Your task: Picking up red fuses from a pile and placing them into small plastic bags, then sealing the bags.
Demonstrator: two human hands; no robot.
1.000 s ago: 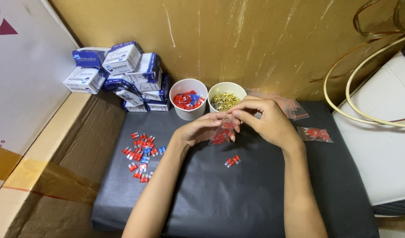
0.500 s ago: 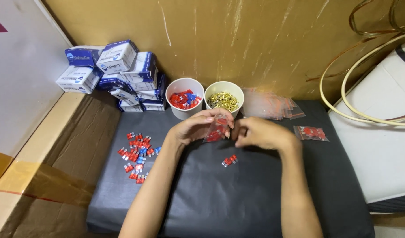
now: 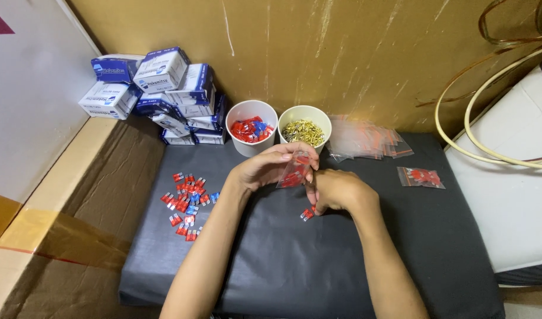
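Since the earlier frames the right hand [image 3: 340,190] has come down off the small clear bag [image 3: 294,171] and dropped toward the black surface [image 3: 318,260], while the left hand [image 3: 270,167] has kept the bag raised in much the same spot, just in front of the two paper cups.

The left hand pinches the bag between thumb and fingers, tilted, with a few red pieces already showing inside it. The right hand is curled loosely, fingertips pointing down at a small cluster of red blade fuses [image 3: 307,214] lying on the surface directly below the bag; whether it has one gripped yet I cannot tell, since the fingers hide their own tips.

Left of the bag lies a loose scatter of red and blue fuses [image 3: 187,198]. Behind the bag stand a cup of red and blue fuses [image 3: 251,128] and a cup of brass terminals [image 3: 304,132]. Right of the bag lie a stack of empty clear bags [image 3: 365,140] and, further right, one filled bag [image 3: 421,176]. Blue and white cartons [image 3: 159,94] are piled far left of the bag, against the wall.

The step in hand looks like filling the bag, piece by piece. The next move calls for a fine pinch on the fuses below, and the bag's mouth held open and steady so they slip in.
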